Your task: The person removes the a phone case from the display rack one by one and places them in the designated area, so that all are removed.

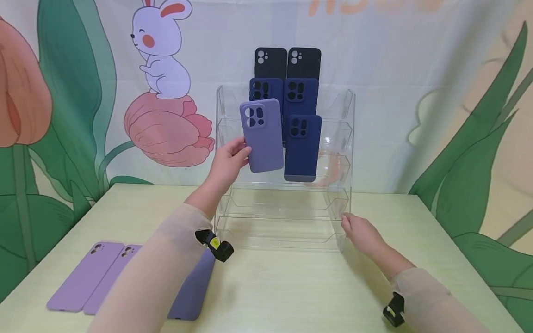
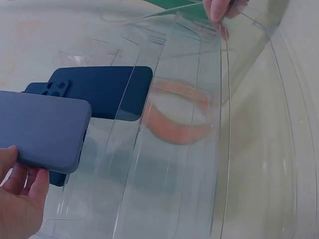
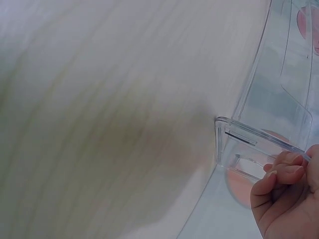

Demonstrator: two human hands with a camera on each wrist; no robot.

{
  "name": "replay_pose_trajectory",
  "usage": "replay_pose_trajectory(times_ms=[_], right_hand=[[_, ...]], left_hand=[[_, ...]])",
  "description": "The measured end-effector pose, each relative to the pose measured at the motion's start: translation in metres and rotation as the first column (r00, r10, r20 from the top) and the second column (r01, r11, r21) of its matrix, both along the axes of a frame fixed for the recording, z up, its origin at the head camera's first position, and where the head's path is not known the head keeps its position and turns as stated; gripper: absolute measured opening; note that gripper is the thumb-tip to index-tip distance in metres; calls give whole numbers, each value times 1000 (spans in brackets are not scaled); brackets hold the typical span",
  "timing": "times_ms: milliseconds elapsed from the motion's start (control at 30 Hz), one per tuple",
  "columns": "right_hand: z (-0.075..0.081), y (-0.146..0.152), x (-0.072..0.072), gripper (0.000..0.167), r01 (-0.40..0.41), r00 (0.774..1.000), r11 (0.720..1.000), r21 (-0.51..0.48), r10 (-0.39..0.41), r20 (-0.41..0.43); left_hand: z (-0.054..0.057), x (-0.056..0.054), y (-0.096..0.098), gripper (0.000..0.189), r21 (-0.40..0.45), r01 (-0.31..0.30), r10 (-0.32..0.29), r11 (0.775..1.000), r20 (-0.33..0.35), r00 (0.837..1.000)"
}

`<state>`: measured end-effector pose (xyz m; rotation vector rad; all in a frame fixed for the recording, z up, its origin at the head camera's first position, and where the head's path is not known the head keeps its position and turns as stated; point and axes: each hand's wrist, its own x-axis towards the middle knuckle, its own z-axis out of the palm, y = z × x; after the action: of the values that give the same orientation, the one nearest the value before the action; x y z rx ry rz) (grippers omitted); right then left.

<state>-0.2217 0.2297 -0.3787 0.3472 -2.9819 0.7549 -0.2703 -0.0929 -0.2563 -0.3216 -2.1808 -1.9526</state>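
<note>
My left hand (image 1: 228, 162) holds a lavender phone case (image 1: 265, 143) by its lower left edge, thumb in front. The case is upright, slightly tilted, in front of a clear tiered display rack (image 1: 283, 210); it partly covers a navy phone case (image 1: 272, 84) behind it. Another navy case (image 1: 304, 152) stands beside it in the same tier area, with one more navy case (image 1: 307, 105) above. Two black phone cases (image 1: 270, 64) stand in the top tier. Low on the rack's right side, my right hand (image 1: 362, 233) grips the panel edge with curled fingers (image 3: 288, 174).
Two light purple phone cases (image 1: 83, 282) lie on the table (image 1: 275, 286) at the left. A bluish-purple case (image 1: 193, 289) lies partly hidden under the left forearm. Behind the rack hangs a printed cloth (image 1: 387, 115) with a rabbit and tulips.
</note>
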Motion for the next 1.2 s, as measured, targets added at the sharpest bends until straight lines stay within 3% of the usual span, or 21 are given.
replay_pose_trajectory(times_ms=[167, 467, 600, 933, 1200], right_hand=[[-2, 1, -1, 32, -14, 1000, 1000, 3, 14, -16], [-3, 0, -1, 41, -19, 1000, 1000, 8, 19, -22], [-2, 0, 0, 36, -19, 1000, 1000, -1, 19, -24], [-4, 1, -1, 34, -25, 998, 1000, 18, 26, -52], [-4, 1, -1, 38, -25, 998, 999, 33, 27, -54]], left_hand=[[0, 8, -6, 36, 20, 38, -39, 999, 44, 998], [-16, 31, -22, 41, 0, 68, -67, 998, 154, 986], [-23, 39, -25, 41, 4, 93, -92, 996, 178, 980], [-46, 53, -29, 38, -20, 142, -135, 990, 213, 968], [-66, 73, -32, 39, -64, 206, -183, 976, 260, 948]])
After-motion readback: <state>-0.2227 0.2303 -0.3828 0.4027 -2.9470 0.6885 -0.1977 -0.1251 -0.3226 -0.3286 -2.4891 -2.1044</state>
